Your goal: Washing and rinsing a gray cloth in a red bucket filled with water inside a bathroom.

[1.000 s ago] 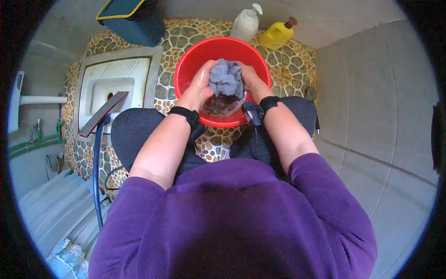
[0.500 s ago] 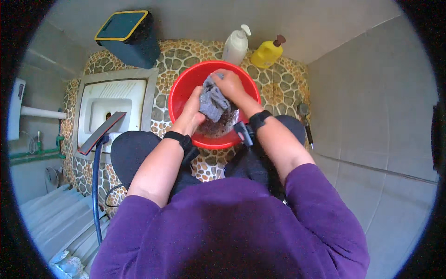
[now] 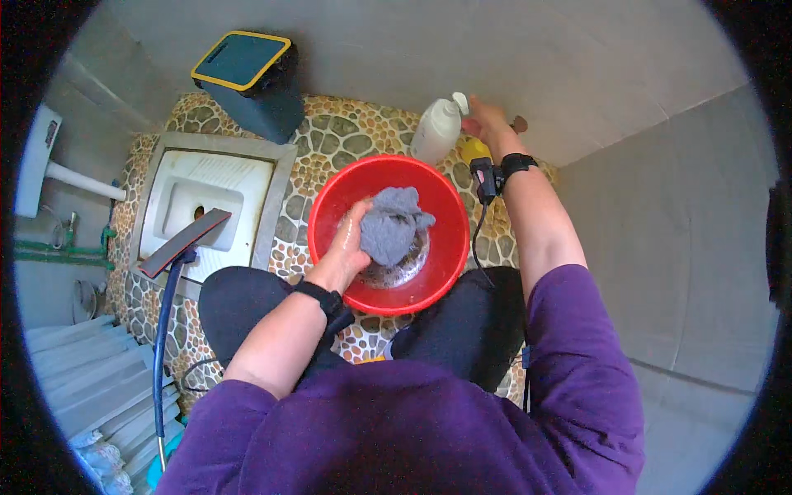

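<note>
A wet grey cloth (image 3: 388, 235) is bunched in my left hand (image 3: 351, 247), held above the red basin (image 3: 452, 194). Dark, murky water with some foam (image 3: 404, 272) lies in the basin under it. My right hand (image 3: 488, 122) is stretched out beyond the basin, its fingers apart beside the pump head of a white pump bottle (image 3: 437, 132). Whether the fingertips touch that pump cannot be made out. Just below the right hand, a yellow bottle (image 3: 473, 150) with a brown pump is mostly hidden by my wrist.
A dark lidded bin (image 3: 264, 103) stands by the back wall. Left of the basin is a white squat toilet (image 3: 247, 177), with a squeegee (image 3: 186, 243) across it. Grey walls (image 3: 627, 181) close in behind and right. The floor is pebble-patterned (image 3: 346, 124).
My right hand has let go of the cloth and moved out of the basin, forward and right to the bottles. My left hand still holds the cloth. The view has shifted.
</note>
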`<action>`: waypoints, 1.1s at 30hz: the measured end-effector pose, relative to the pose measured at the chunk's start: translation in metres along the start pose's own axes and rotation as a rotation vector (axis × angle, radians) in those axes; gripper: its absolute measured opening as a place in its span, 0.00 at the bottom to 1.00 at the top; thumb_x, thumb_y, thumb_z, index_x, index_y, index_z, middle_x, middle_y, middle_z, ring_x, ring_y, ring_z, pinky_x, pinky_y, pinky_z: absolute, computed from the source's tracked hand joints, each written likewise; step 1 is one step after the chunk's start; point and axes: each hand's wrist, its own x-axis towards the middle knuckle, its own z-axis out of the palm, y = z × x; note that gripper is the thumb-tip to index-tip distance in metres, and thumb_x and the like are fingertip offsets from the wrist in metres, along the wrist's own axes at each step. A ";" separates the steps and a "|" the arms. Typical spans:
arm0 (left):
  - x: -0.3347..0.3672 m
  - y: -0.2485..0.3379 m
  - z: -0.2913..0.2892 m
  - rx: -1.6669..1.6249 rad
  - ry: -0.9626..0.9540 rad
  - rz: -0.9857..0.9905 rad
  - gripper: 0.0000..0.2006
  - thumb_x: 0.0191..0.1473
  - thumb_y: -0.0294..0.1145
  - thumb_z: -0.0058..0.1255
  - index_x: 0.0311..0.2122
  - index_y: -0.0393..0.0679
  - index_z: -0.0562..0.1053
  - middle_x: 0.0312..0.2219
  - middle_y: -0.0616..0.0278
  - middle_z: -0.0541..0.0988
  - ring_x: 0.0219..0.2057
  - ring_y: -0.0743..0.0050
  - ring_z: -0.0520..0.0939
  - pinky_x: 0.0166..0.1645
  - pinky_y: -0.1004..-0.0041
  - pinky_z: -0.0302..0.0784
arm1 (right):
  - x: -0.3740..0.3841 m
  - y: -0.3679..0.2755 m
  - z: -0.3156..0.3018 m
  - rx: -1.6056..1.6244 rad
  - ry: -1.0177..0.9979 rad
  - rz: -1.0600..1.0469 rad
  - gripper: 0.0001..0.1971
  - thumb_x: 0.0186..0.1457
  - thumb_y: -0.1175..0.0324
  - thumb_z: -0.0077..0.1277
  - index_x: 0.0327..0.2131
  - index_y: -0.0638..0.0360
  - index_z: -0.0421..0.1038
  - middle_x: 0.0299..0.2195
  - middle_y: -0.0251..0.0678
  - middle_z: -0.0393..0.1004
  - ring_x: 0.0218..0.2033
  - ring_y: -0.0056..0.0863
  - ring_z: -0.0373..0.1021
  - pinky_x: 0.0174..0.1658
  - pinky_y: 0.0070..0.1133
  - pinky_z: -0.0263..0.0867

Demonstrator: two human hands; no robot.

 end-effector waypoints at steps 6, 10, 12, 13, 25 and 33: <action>0.003 0.000 0.008 0.080 0.061 -0.045 0.18 0.48 0.40 0.43 0.43 0.42 0.67 0.40 0.56 0.72 0.41 0.61 0.73 0.48 0.63 0.66 | 0.050 0.007 0.008 0.323 -0.114 0.094 0.17 0.47 0.56 0.51 0.30 0.61 0.64 0.21 0.37 0.65 0.17 0.26 0.64 0.19 0.18 0.67; 0.006 0.002 0.005 0.070 0.142 -0.108 0.19 0.48 0.40 0.44 0.44 0.42 0.67 0.40 0.56 0.72 0.41 0.61 0.73 0.49 0.63 0.66 | 0.069 0.014 0.005 0.499 -0.290 0.162 0.11 0.48 0.63 0.51 0.31 0.58 0.65 0.24 0.35 0.66 0.19 0.22 0.65 0.20 0.14 0.67; 0.006 0.002 0.009 0.048 0.143 -0.132 0.19 0.48 0.40 0.44 0.44 0.41 0.67 0.40 0.56 0.72 0.41 0.61 0.73 0.49 0.63 0.65 | 0.073 0.022 0.004 0.480 -0.310 0.172 0.10 0.47 0.64 0.51 0.30 0.59 0.65 0.24 0.34 0.66 0.19 0.21 0.65 0.19 0.13 0.66; 0.006 0.002 0.011 0.030 0.132 -0.134 0.19 0.48 0.40 0.44 0.44 0.41 0.67 0.40 0.57 0.72 0.41 0.61 0.73 0.49 0.63 0.65 | 0.076 0.023 0.004 0.466 -0.321 0.185 0.11 0.47 0.65 0.51 0.30 0.59 0.65 0.23 0.34 0.66 0.19 0.20 0.65 0.19 0.13 0.66; -0.004 0.010 0.024 0.025 0.140 -0.078 0.18 0.48 0.38 0.44 0.43 0.40 0.67 0.40 0.56 0.73 0.41 0.61 0.74 0.50 0.64 0.65 | 0.066 0.027 0.020 0.551 -0.305 0.205 0.11 0.47 0.62 0.52 0.28 0.59 0.65 0.20 0.34 0.66 0.17 0.22 0.63 0.15 0.15 0.62; -0.003 0.007 0.001 0.033 0.149 -0.101 0.16 0.48 0.37 0.44 0.42 0.39 0.67 0.37 0.55 0.74 0.38 0.61 0.75 0.47 0.63 0.68 | 0.072 0.036 0.009 0.514 -0.350 0.230 0.10 0.47 0.62 0.52 0.27 0.58 0.66 0.20 0.32 0.67 0.16 0.22 0.64 0.16 0.16 0.64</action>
